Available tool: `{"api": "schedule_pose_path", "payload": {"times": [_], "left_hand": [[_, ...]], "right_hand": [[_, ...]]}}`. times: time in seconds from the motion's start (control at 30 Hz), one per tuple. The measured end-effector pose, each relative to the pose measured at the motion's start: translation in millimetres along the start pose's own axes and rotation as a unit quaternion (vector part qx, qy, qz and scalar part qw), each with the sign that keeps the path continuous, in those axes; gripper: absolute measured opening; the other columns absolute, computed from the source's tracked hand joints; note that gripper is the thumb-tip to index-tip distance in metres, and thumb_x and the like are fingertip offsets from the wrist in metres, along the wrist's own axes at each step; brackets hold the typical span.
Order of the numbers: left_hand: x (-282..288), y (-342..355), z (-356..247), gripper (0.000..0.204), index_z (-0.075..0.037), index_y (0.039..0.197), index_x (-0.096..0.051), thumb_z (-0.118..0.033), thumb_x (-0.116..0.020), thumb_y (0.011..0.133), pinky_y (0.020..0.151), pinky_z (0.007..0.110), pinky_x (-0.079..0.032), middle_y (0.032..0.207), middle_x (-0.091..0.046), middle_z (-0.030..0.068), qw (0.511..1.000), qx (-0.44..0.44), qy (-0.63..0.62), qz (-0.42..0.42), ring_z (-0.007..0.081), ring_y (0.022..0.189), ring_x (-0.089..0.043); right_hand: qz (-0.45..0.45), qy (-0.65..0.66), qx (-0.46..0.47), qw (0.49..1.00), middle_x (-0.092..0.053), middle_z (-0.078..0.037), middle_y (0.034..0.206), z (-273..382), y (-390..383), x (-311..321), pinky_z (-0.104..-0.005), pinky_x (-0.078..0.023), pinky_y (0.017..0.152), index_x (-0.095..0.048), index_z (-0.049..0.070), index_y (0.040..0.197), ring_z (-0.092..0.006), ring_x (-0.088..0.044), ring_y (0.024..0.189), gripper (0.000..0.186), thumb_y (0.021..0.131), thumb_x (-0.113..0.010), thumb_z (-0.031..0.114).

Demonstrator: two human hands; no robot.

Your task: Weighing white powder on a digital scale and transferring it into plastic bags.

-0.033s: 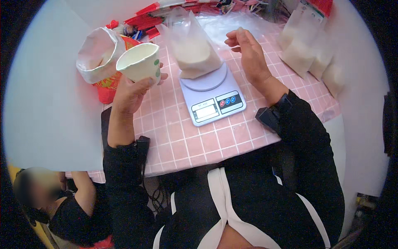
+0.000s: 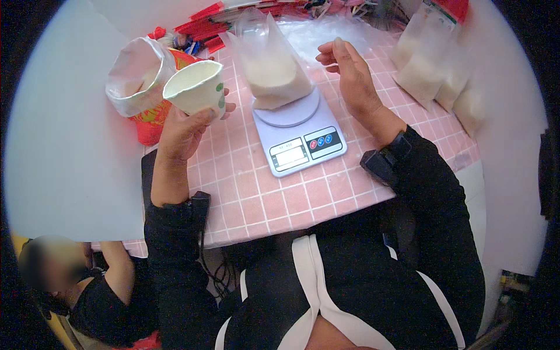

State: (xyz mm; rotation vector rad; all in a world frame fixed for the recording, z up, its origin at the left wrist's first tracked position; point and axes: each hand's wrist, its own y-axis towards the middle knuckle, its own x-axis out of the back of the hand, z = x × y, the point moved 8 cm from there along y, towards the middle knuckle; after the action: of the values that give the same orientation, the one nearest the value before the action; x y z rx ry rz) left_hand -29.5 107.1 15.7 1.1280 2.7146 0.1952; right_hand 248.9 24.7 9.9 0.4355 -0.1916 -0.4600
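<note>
On a table (image 2: pixel 251 213) with pink squares and white lines, a flat white scale (image 2: pixel 308 158) sits near the middle. On top of its round plate (image 2: pixel 290 119) stands a see-through bag (image 2: pixel 274 73) with white grains or powder in the bottom. The bag's top is loose and sticks up, and it leans a little to one side. The scale has a lit screen (image 2: pixel 290 156), and next to that are one red button and two blue ones.

The left hand (image 2: pixel 189 131) has its fingers wrapped around a white paper cup (image 2: pixel 195 90) with green marks on its side. The cup is held up to the left of the bag, and its rim is squeezed out of round. Just behind the cup is a red and yellow sack (image 2: pixel 150 125) with its white top rolled wide.

The right hand (image 2: pixel 357 81) is up on the other side of the bag, a bit apart from it. Its fingers are loose and bent a little, gripping nothing.

Farther right, some more filled bags (image 2: pixel 423 79) stand close together; they look like three, but the edge is blurry. Thin clear plastic (image 2: pixel 338 35) lies at the back, beside red packets (image 2: pixel 204 26).
</note>
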Motion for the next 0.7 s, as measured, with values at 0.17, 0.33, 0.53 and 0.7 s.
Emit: {"api": "schedule_pose_path", "payload": {"times": [0.17, 0.33, 0.53, 0.7], "left_hand": [[15, -6, 11, 0.07, 0.001, 0.136, -0.04, -0.008, -0.073, 0.075, 0.092, 0.043, -0.053, 0.122, -0.059, 0.0202, 0.998, 0.034, -0.029, -0.052, 0.0317, 0.103, -0.066], [16, -6, 21, 0.069, 0.0, 0.136, -0.04, -0.013, -0.073, 0.076, 0.088, 0.04, -0.054, 0.121, -0.059, 0.0195, 0.998, 0.044, -0.003, -0.052, 0.0313, 0.103, -0.066], [17, -4, 25, 0.069, -0.002, 0.137, -0.039, -0.015, -0.071, 0.078, 0.086, 0.04, -0.056, 0.122, -0.058, 0.0195, 0.998, 0.038, -0.014, -0.044, 0.0322, 0.104, -0.065], [23, -4, 34, 0.069, -0.003, 0.138, -0.038, -0.012, -0.071, 0.078, 0.09, 0.044, -0.056, 0.123, -0.057, 0.0206, 0.997, 0.044, -0.052, -0.045, 0.0339, 0.104, -0.064]], "right_hand": [[0.01, 0.0, -0.035, 0.999, -0.064, -0.008, 0.1, -4, -2, -2, -0.0307, -0.043, 0.089, -0.06, 0.003, 0.109, -0.0151, -0.057, 0.096, 0.053, 0.103, -0.032, 0.048], [0.015, 0.01, -0.052, 0.999, -0.066, -0.01, 0.099, -8, -4, -3, -0.0322, -0.044, 0.088, -0.062, 0.003, 0.107, -0.0174, -0.06, 0.095, 0.054, 0.102, -0.035, 0.049], [0.024, 0.028, -0.055, 0.998, -0.066, -0.009, 0.096, -9, -4, -5, -0.0314, -0.044, 0.087, -0.063, 0.003, 0.105, -0.0166, -0.06, 0.093, 0.055, 0.103, -0.034, 0.05], [0.038, 0.032, -0.063, 0.997, -0.066, -0.009, 0.095, -13, -3, -9, -0.031, -0.044, 0.087, -0.064, 0.004, 0.104, -0.016, -0.06, 0.092, 0.055, 0.103, -0.033, 0.049]]}}
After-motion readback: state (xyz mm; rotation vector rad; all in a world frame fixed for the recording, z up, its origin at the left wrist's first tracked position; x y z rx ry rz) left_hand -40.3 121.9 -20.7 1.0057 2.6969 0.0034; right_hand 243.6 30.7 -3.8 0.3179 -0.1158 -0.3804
